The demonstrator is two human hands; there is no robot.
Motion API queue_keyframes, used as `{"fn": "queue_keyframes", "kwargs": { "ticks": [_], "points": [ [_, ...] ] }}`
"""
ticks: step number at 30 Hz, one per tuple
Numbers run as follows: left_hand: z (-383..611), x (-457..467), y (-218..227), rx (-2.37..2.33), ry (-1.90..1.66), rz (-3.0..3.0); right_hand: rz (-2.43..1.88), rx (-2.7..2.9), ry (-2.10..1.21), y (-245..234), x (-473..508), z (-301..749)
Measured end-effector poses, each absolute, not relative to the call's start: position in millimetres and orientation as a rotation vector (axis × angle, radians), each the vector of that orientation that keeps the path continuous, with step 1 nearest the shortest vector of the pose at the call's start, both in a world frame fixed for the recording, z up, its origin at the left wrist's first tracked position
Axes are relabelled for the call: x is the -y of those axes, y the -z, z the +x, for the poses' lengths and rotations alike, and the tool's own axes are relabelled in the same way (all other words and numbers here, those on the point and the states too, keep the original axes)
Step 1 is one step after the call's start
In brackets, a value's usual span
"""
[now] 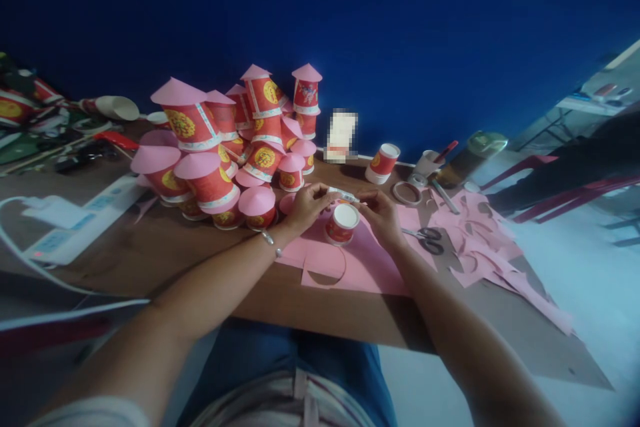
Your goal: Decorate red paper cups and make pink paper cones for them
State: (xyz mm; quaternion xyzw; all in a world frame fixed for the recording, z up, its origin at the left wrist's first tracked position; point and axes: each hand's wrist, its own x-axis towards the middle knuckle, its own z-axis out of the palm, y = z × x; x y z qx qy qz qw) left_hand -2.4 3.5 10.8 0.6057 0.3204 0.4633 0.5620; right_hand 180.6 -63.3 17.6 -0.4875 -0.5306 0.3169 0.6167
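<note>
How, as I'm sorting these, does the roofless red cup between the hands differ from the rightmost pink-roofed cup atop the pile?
The roofless cup shows a white top; the roofed cup wears a pink cone. The roofless cup stands on pink paper; the roofed cup sits on another cup. Both have red sides.

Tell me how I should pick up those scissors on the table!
Probably by the dark handle loops, coming from the right: the scissors lie with the loops at the right end, while the metal blades point left.
</note>
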Motion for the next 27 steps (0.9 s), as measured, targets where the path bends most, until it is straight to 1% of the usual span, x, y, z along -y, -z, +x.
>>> {"fn": "queue_keyframes", "kwargs": {
  "ticks": [6, 10, 13, 17, 19, 23, 27],
  "points": [
    [-0.8, -4.9, -8.6, -0.746, -1.101, 1.468, -1.176, 1.211, -0.743, -13.5, 61.4, 187.3],
    [-4.4, -6.2, -10.3, -0.836, -1.281, 1.501, -1.341, 1.229, -0.698, -6.4, 57.4, 207.2],
    [-7.3, -4.3, -13.5, -0.856, -1.364, 1.584, -1.495, 1.459, -0.566, -3.6, 62.3, 221.9],
    [-5.0, -0.4, -12.7, -0.825, -1.286, 1.711, -1.729, 1.761, -0.293, -2.4, 75.9, 232.8],
    [-2.7, 0.0, -9.9, -0.836, -1.246, 1.737, -1.747, 1.845, -0.131, -4.1, 79.7, 235.3],
    [-1.1, -2.8, -3.0, -0.867, -1.203, 1.756, -1.68, 1.962, -0.014, -24.1, 71.3, 236.2],
    [-2.2, -6.7, 4.1, -0.848, -1.086, 1.807, -1.581, 2.002, 0.041, -67.8, 47.7, 216.9]
  ]
}}
